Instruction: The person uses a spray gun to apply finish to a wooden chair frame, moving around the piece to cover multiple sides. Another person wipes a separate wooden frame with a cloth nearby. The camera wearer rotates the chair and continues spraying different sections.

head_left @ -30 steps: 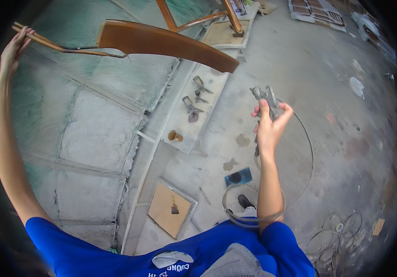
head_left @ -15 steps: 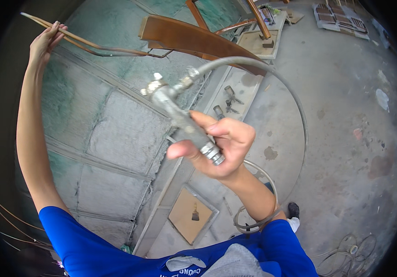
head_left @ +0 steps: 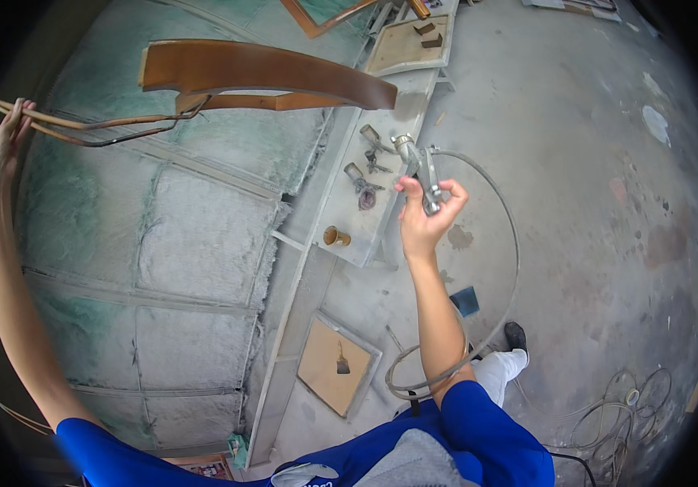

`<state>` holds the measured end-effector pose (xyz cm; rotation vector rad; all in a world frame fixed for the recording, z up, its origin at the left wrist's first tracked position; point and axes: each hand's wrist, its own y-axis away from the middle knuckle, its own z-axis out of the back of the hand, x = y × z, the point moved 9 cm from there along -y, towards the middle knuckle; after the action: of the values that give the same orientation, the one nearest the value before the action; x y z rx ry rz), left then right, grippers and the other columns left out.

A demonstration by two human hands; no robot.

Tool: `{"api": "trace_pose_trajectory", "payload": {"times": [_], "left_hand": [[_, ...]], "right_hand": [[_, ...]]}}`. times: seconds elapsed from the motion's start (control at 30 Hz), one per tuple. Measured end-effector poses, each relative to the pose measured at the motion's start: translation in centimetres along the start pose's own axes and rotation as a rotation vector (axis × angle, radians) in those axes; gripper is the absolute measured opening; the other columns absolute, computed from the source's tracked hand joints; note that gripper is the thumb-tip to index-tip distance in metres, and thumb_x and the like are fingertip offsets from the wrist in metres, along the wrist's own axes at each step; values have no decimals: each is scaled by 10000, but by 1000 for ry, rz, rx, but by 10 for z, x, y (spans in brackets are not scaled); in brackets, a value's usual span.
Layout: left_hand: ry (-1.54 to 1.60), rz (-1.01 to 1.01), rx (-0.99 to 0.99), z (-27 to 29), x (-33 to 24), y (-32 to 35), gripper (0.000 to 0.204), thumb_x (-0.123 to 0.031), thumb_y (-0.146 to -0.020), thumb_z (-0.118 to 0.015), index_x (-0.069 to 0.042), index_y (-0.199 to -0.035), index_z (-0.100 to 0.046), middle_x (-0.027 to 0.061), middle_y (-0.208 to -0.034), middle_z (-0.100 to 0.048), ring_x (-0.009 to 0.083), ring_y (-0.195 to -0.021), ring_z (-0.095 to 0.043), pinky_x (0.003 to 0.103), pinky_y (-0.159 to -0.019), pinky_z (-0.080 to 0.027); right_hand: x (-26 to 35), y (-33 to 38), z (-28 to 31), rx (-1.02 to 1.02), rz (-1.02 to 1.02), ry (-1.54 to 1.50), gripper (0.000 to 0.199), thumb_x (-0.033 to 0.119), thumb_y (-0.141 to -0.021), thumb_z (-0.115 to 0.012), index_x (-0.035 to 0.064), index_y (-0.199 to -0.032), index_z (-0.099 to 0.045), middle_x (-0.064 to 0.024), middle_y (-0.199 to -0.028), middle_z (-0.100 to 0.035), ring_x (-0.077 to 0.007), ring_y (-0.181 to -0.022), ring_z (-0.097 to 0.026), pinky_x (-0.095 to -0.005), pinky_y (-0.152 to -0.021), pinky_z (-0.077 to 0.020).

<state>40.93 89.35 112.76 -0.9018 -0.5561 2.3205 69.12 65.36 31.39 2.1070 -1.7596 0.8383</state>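
Note:
My left hand [head_left: 12, 134], at the far left on an outstretched arm, is closed round the end of a bent metal rod hanger [head_left: 134, 126]. The hanger's other end meets a curved, brown-finished wooden piece [head_left: 260, 71], held up off the floor. In my right hand [head_left: 430, 223], right of centre, is a metal spray gun [head_left: 407, 152]. My fingers wrap its handle, and they hide part of it. A grey hose [head_left: 507, 211] runs from the gun in a wide loop to the right and back round my right forearm.
A low bench [head_left: 365, 227] beyond my right hand bears several spray guns [head_left: 365, 187] and a brown cup [head_left: 335, 236]. Dusty filter panels [head_left: 199, 235] line the left. A framed board with a brush [head_left: 342, 361] lies nearer me; coiled hoses [head_left: 629, 410] are at lower right.
My right hand has moved away from me and to the right with the spray gun. My left hand has shifted left and lower in view, and the wooden piece has moved left with it.

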Motion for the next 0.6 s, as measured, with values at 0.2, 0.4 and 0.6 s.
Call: {"api": "trace_pose_trajectory", "payload": {"times": [0.2, 0.4, 0.6], "left_hand": [[-90, -57, 34, -3, -2, -3, 435, -254, -1125, -590, 11, -1469, -596, 116, -1433, -675, 177, -1349, -642, 276, -1154, -530], [-112, -38, -46, -26, -7, 6, 421, -260, -1093, -656, 13, -1414, -646, 118, -1336, -728, 170, -1264, -693, 246, -1077, -576], [-63, -36, -68, -49, -15, 38, 368, -221, -1044, -734, 69, -1267, -698, 140, -1175, -774, 191, -1116, -760, 231, -955, -652]], "right_hand": [[-93, -25, 19, -173, -271, 253, 473, 286, -1023, -786, 78, -1206, -403, -116, -866, -697, -182, -714, -705, -319, -665, -530], [-60, 12, -36, -129, -353, 178, 461, 263, -1029, -776, 87, -1217, -395, -103, -904, -688, -171, -723, -707, -309, -573, -500], [115, 58, -199, 128, 81, -357, 540, 205, -981, -812, 95, -1255, -360, -146, -970, -696, -181, -801, -761, -232, -505, -532]]}}
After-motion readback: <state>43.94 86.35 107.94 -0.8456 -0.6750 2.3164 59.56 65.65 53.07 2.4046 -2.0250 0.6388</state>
